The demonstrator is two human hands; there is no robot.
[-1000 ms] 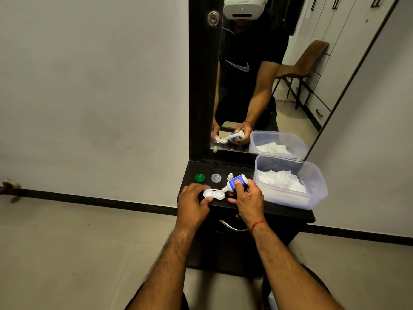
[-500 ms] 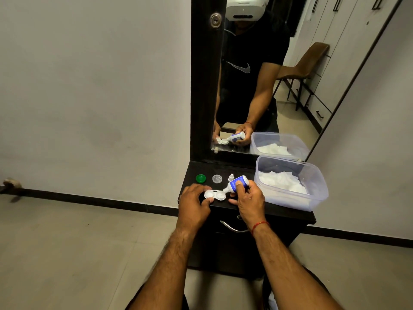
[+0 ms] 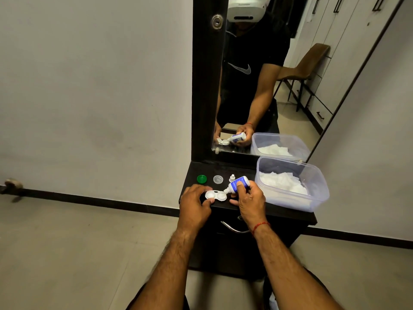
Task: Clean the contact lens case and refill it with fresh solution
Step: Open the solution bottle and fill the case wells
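Observation:
A white two-well contact lens case (image 3: 215, 195) lies uncapped on the black dresser top (image 3: 283, 212). My left hand (image 3: 195, 205) pinches its left end between thumb and fingers. My right hand (image 3: 251, 201) grips a small blue-and-white solution bottle (image 3: 238, 184), tipped down to the left with its nozzle over the case's right well. Behind the case sit a green cap (image 3: 201, 179), a clear cap (image 3: 218, 179) and the bottle's small white cap (image 3: 232, 177).
A clear plastic tub (image 3: 312, 198) with white tissues stands on the right of the dresser top. A mirror (image 3: 268, 86) rises behind it. A drawer handle (image 3: 232, 228) sits below the front edge. Tiled floor lies to the left.
Both hands stay on the case and bottle; the bottle's nozzle remains over the right well, with only a slight shift of the view.

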